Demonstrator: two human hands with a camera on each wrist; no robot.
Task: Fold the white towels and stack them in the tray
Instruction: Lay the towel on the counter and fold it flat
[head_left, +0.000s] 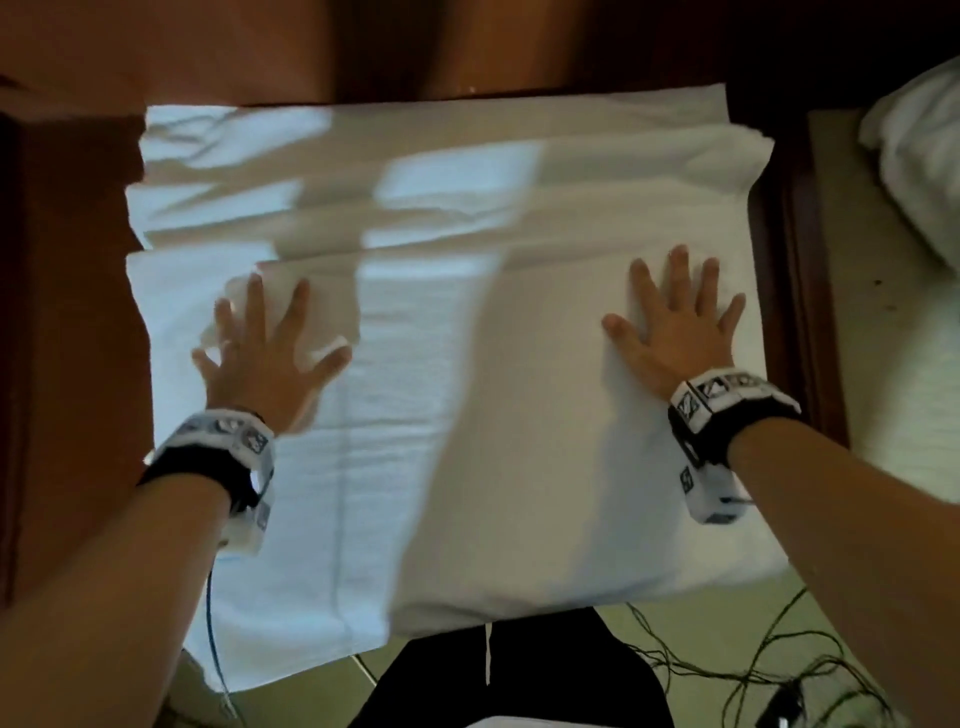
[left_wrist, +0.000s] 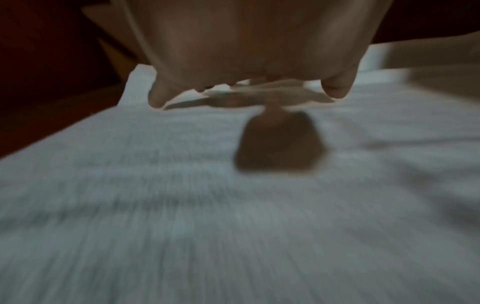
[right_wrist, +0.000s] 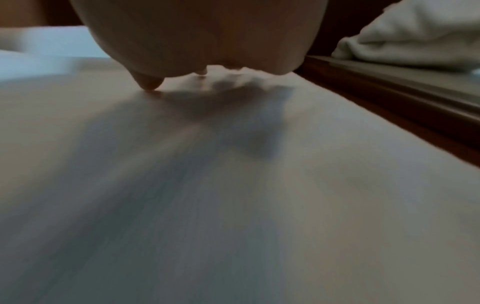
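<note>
1. The white towel (head_left: 457, 415) lay spread across the tabletop (head_left: 78, 312), its long axis running from 9 to 3 o'clock, near edge overhanging toward the person
2. The left hand (head_left: 270, 353) pressed flat near its 9 o'clock end, fingers (head_left: 254, 296) splayed and straight, gripping nothing
3. The right hand (head_left: 675, 332) pressed likewise toward 3 o'clock
4. Folded towels (head_left: 363, 171) lay just beyond at 12 o'clock; no tray was identifiable

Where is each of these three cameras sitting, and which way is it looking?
Head: worn on the head, looking down at the white towel; both forearms, left hand and right hand show, fingers spread flat.
Left wrist: under the wrist, looking along the left hand across the towel.
Right wrist: likewise, under the right hand; another white cloth lies beyond.
Shared: all three see the towel.
</note>
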